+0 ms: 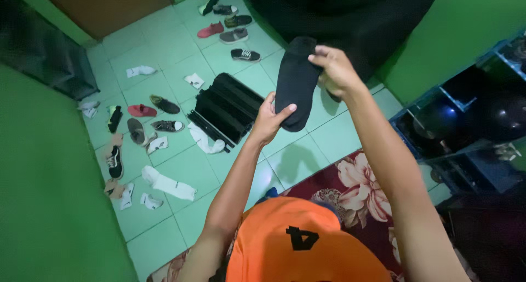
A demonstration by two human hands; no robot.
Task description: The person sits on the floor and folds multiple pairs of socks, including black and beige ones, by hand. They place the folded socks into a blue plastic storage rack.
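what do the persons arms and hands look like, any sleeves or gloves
Both arms are bare from the upper arm down, with no sleeves reaching the forearms. The left hand and right hand wear no gloves; no rings, watch or bands show on the fingers or wrists. The only clothing in view is an orange garment with a black marking.

I hold a black sock (296, 79) up in the air in front of me, above the pale green tiled floor (307, 150). It is plain, dark and soft, with no pattern I can make out. It hangs roughly upright, tilted a little, its upper end near the top and its rounded lower end pointing down. My right hand (335, 71) pinches its upper right edge; my left hand (268, 120) grips its lower left edge, thumb lying across the fabric. It touches nothing but my fingers.
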